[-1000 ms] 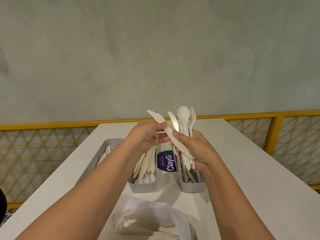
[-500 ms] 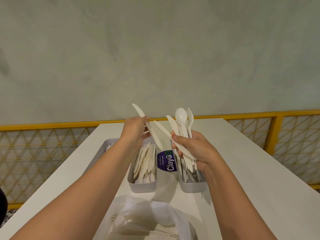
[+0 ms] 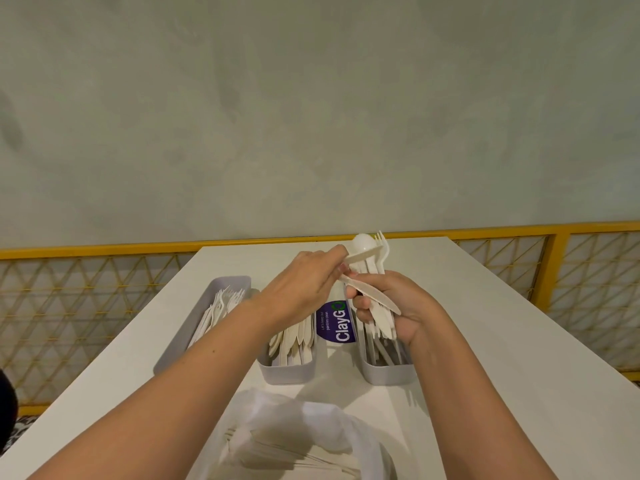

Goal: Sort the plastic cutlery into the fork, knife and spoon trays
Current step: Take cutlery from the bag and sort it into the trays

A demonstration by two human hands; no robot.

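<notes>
My right hand (image 3: 394, 306) grips an upright bundle of white plastic cutlery (image 3: 375, 271), with a spoon (image 3: 363, 242) and a fork (image 3: 383, 245) sticking out on top. One knife (image 3: 374, 296) lies slanted across its fingers. My left hand (image 3: 304, 285) reaches into the bundle and pinches another knife (image 3: 365, 256) near the top. Below stand three grey trays: the fork tray (image 3: 207, 296) on the left, the knife tray (image 3: 287, 374) in the middle and the right-hand tray (image 3: 389, 374) under the bundle.
A purple ClayGo sticker (image 3: 337, 320) lies on the white table (image 3: 502, 341) between the middle and right trays. A clear plastic bag (image 3: 294, 438) with more cutlery sits at the near edge. A yellow railing (image 3: 554, 244) runs behind the table.
My left hand, which held a knife out to the left over the knife tray, has come back to the bundle and now pinches a knife there. The right hand has sunk slightly.
</notes>
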